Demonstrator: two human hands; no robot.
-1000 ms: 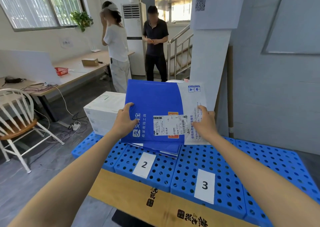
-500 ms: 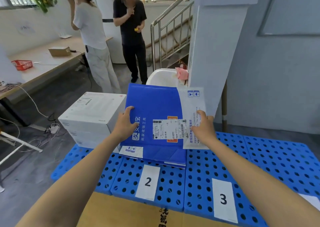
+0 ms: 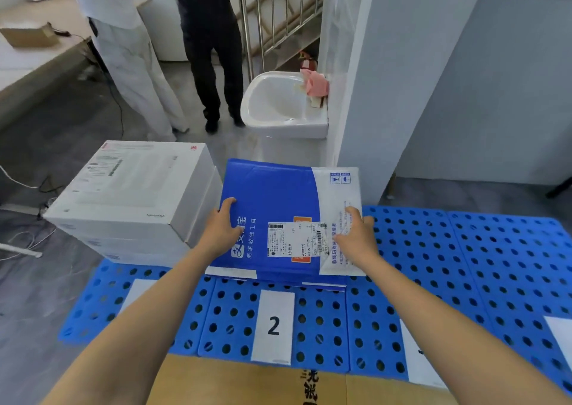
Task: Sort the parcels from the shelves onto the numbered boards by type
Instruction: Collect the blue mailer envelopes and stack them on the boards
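A blue and white mailer envelope (image 3: 272, 197) with a shipping label lies flat on a stack of similar blue envelopes on the blue perforated board marked 2 (image 3: 322, 327). My left hand (image 3: 221, 229) grips its left edge, thumb on top. My right hand (image 3: 356, 234) holds its white right edge the same way. White boxes (image 3: 130, 188) are stacked on the board to the left. A board with a partly hidden number card (image 3: 414, 364) lies to the right.
A brown cardboard box (image 3: 247, 383) lies at the near edge under my arms. Two people (image 3: 173, 48) stand beyond the boxes near a white basin (image 3: 278, 104). A white pillar (image 3: 387, 79) rises behind the boards. Cables run across the grey floor at left.
Both hands have lowered the envelope from a raised, tilted position down onto the stack on board 2. My view has tipped downward and closer to the boards.
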